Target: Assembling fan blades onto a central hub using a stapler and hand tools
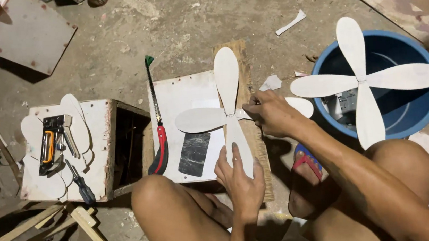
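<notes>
A person squats on a concrete floor [175, 31] with a four-petalled cutout [230, 115] of thin pale board laid in front of the knees. The cutout has the shape of a cross of long rounded blades: one points far, one left, one near and one right, all meeting at a narrow centre. It lies flat on a white board [184, 102] that rests on a wooden plank [244, 56].

The left hand [240, 177] lies on the near blade with its fingers straight and spread flat, pressing the blade down rather than gripping it. The right hand [272, 113] sits just right of the centre, its fingers curled closed around the root of the right blade, whose rounded tip shows beyond the knuckles.

A second cutout [363, 80] of the same form rests across the rim of a blue plastic basin [421, 113] at the right. Just left of the white board lies a hand saw [157, 130] with a red and black handle. Further left, a wooden box [98, 146] carries a stack of loose blades, a staple gun [56, 142] on top of them and a screwdriver [79, 183] at its near edge. A red and blue sandal [306, 161] shows between the legs.
</notes>
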